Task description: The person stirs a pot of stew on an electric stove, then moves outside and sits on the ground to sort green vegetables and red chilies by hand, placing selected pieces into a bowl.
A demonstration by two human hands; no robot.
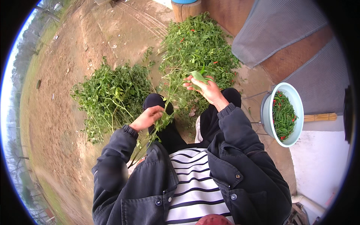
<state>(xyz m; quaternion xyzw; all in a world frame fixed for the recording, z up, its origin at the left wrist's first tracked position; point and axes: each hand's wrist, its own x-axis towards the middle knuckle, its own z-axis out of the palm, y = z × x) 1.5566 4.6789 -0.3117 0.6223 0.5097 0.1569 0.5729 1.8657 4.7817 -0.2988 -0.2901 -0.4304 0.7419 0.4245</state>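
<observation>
My left hand (148,118) grips the stem of an uprooted chili pepper plant (161,122), just above my left knee. The plant slants from my lap up toward my other hand, its leafy top partly blurred. Thin green chili peppers (203,69) and a broad green leaf (198,76) are held in my right hand (206,89), above my right knee. How many peppers lie in the palm is hidden by the fingers. A large heap of chili plants (197,47) with some red peppers lies beyond this hand, and a second leafy pile (115,92) lies left of my left knee.
At right a pale blue basin (298,118), full of green chilies (283,115) and a few red ones, rests on a metal stand. Grey ribbed mats (278,31) lie beyond it. A wooden stump (186,11) stands behind the large heap. Bare soil (64,112) stretches left.
</observation>
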